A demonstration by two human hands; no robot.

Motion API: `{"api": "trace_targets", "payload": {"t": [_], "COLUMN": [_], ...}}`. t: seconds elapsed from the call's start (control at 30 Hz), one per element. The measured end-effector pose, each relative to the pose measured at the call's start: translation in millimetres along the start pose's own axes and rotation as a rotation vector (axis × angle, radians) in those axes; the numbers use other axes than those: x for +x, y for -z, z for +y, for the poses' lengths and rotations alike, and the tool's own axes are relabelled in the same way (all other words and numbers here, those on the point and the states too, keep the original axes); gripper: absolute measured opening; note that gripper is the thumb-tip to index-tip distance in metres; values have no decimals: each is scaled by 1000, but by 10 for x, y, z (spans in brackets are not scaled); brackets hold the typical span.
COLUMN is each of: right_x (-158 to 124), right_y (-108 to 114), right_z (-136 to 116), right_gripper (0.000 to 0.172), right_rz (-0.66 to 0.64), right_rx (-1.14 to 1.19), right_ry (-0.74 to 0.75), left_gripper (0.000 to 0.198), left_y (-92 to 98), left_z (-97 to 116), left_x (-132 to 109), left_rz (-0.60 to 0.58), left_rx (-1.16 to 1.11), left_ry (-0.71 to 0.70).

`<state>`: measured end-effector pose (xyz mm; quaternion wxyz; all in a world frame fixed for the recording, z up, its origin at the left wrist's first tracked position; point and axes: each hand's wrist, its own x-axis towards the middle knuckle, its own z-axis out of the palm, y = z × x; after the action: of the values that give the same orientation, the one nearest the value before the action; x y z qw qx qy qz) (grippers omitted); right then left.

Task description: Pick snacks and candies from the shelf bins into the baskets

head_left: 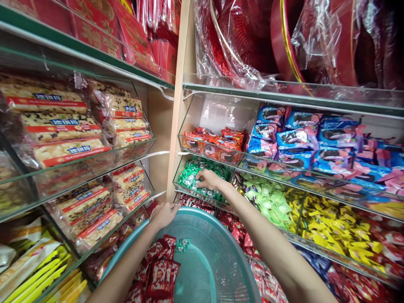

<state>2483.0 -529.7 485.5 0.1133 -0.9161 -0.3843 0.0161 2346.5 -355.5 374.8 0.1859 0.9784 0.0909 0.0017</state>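
My left hand (pixel 163 213) grips the far-left rim of a teal plastic basket (pixel 233 248), its fingers over the edge. My right hand (pixel 208 180) reaches over the clear front of a shelf bin, down to a pile of small green-wrapped candies (pixel 219 171). Its fingers are curved and a little apart at the candies, and I see nothing held between them. Inside the basket, red-wrapped packets (pixel 159 273) lie heaped on the left. A few green-wrapped candies (pixel 182 245) rest beside them near the far side. My left forearm hides part of the basket.
Clear dividers separate bins of light green candies (pixel 268 200), yellow candies (pixel 337 227) and blue cookie packs (pixel 296 134) on the right. Orange-red packs (pixel 217 141) sit above the green candies. Packaged pastry bars (pixel 66 126) fill the left shelves. A wooden post (pixel 178 105) stands between the shelves.
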Motion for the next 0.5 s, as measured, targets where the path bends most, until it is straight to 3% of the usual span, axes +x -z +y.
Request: {"api": "trace_targets", "payload": {"t": [0.27, 0.5], "right_x": [-9, -21], "right_y": [3, -33], "right_z": [8, 15], "right_gripper": [25, 30], "right_rz": [22, 178], "right_rx": [136, 514], "right_ry": [1, 39], "left_gripper": [67, 66], "left_y": [29, 57], "left_z": [7, 63], "left_x": [5, -15], "left_rz": [-2, -21], "left_rx": [-15, -2], "left_ry": [7, 7]}}
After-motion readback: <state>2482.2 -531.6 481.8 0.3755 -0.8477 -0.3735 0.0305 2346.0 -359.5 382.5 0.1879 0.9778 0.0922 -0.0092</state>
